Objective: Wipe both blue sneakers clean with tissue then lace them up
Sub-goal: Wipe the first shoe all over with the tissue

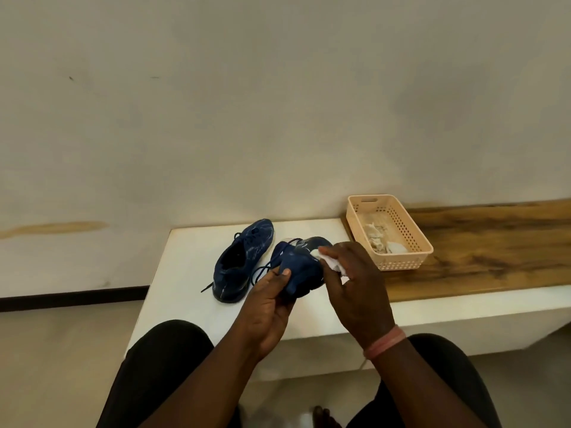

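Nearest to us are our own knees in dark trousers, and above them our two hands working over the white bench [191, 273]. Our left hand [268, 307] grips the held sneaker [298, 267] from below at its heel end, thumb curled over the blue fabric, so the shoe is lifted off the bench and tilted toward us. Our right hand [352, 282], with a pink band at the wrist, pinches a wad of white tissue [332, 264] and presses it against the right side of that same shoe.

Going from the left: the other sneaker [244, 261] lies on the bench just beside the held one, its opening facing up and a dark lace [207, 286] trailing loose off its near end. Then comes the held sneaker between our hands, its own lace hanging slack below our left thumb. Furthest right, a peach plastic basket [414, 239] sits on the wooden stretch of the bench, with crumpled tissues inside it.

We judge that we are in the wiping stage, on at least one shoe. Whether the sneaker on the bench has already been cleaned, we cannot tell. Both laces look loose, so the lacing of both shoes seems yet to be done.
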